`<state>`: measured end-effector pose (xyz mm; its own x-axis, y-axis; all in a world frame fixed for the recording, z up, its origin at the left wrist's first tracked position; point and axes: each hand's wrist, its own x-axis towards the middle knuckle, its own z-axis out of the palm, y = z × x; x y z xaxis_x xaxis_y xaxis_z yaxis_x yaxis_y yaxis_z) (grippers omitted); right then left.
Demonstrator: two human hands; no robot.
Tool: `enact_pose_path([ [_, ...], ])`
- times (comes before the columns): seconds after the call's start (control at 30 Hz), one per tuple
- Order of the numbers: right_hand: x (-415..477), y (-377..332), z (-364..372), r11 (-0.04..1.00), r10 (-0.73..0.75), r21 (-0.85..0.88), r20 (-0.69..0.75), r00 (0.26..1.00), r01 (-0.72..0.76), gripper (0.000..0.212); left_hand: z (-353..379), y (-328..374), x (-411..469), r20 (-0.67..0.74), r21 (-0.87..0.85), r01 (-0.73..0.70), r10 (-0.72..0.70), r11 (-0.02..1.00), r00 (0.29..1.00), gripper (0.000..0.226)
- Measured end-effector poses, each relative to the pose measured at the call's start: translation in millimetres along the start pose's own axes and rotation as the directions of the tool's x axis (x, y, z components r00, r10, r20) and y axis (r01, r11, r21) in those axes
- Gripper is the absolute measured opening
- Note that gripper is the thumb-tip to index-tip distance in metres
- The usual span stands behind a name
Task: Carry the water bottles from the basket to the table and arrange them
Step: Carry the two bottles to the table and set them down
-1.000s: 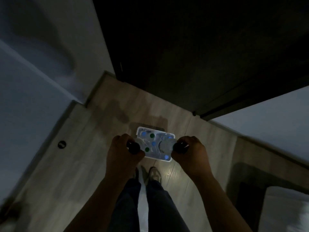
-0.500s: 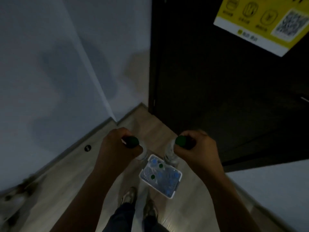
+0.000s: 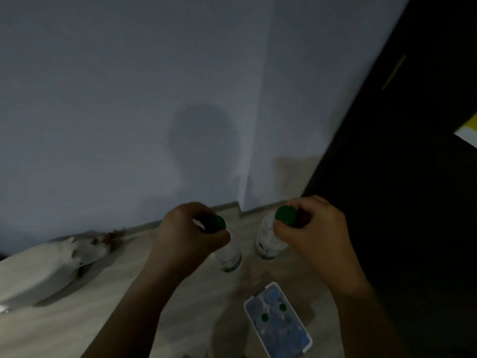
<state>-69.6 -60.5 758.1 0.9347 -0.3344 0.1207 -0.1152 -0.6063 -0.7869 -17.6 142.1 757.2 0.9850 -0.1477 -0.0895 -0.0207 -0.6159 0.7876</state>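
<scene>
The left hand [image 3: 188, 232] covers the neck of the left bottle [image 3: 228, 257]. The right hand [image 3: 309, 228] hides the neck of the right bottle [image 3: 268, 241]. The basket [image 3: 259, 293] runs off the bottom edge. The bottles inside [image 3: 281, 329] blur together, so their number cannot be told. A white shape [image 3: 51, 264], cut by the left edge, is too smeared to identify.

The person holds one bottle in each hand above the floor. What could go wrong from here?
1. The left hand grips the left bottle and the right hand the right bottle only at the green caps; either could slip and fall.
2. A white shape, perhaps an animal, lies on the floor at the left; in this dim light the person could trip over it or the basket.
</scene>
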Motion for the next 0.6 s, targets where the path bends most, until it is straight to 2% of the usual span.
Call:
enact_pose_path([
  [0.1,8.7,-34.4,30.0,0.998,-0.044,-0.034,0.089,0.995,0.047,0.009,-40.4,-22.0,-8.6,-0.091,0.005,0.03,-0.03,1.0,0.995,0.021],
  [0.37,3.6,-118.2,124.0,0.984,-0.172,0.01,0.284,0.943,0.177,0.017,-141.5,-94.2,-40.1,-0.34,0.011,0.152,-0.139,0.988,0.93,0.024],
  [0.6,-5.5,-186.2,199.7,0.942,-0.322,0.068,0.457,0.829,0.328,0.015,-204.7,-142.2,-81.5,-0.521,-0.104,0.285,-0.296,0.953,0.8,0.019],
])
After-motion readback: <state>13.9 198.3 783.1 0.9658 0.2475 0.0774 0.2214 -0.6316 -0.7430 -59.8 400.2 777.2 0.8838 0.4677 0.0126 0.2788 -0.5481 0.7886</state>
